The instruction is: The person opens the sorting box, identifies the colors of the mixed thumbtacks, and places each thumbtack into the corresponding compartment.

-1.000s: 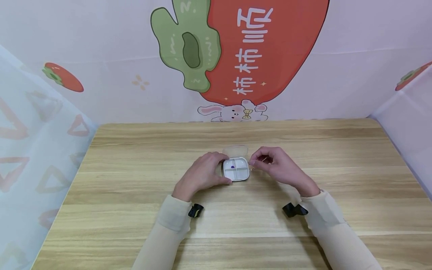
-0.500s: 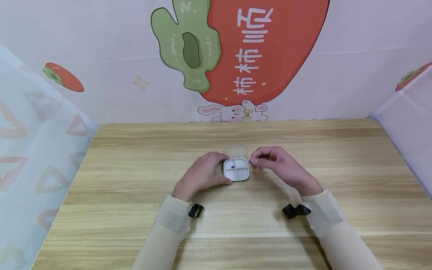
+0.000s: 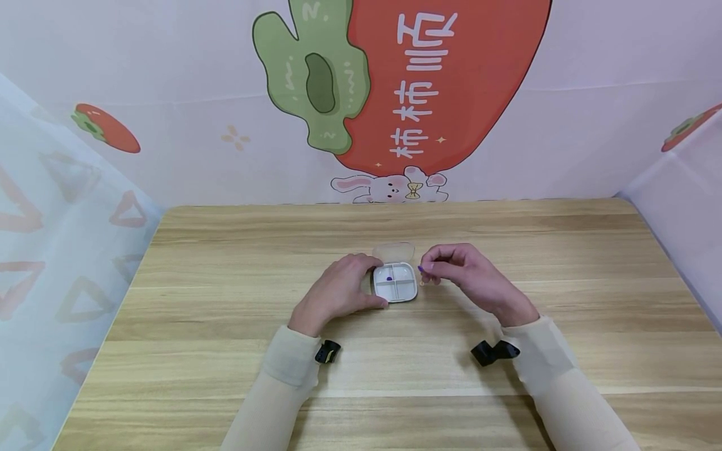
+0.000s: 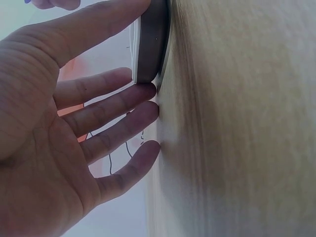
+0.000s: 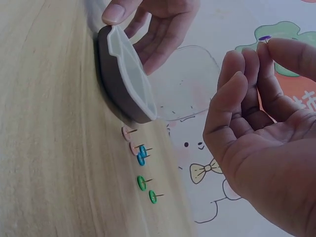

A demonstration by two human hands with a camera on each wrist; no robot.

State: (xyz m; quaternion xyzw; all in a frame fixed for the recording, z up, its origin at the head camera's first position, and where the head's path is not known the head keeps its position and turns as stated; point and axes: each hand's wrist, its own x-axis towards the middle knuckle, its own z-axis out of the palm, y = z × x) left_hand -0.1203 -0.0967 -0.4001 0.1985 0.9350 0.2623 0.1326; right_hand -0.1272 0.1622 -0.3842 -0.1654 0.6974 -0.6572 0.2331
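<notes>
A small pill box with white compartments and a dark outer shell lies on the table, its clear lid swung back on the far side. My left hand holds it, thumb at the near edge and index finger at the far edge. One purple thumbtack lies in the far left compartment. Just off the box's right side, my right hand pinches another purple thumbtack between thumb and index finger, above the table. The left wrist view shows the other left fingers spread, tips by the tabletop.
Right of the box, in the right wrist view, a row of loose thumbtacks lies point up: pink ones, blue ones and green ones. A printed cloth hangs behind the wooden table.
My right hand has shifted a little to the right and turned slightly, so the purple thumbtack at its fingertips shows more plainly. The left hand and the box have stayed put.
</notes>
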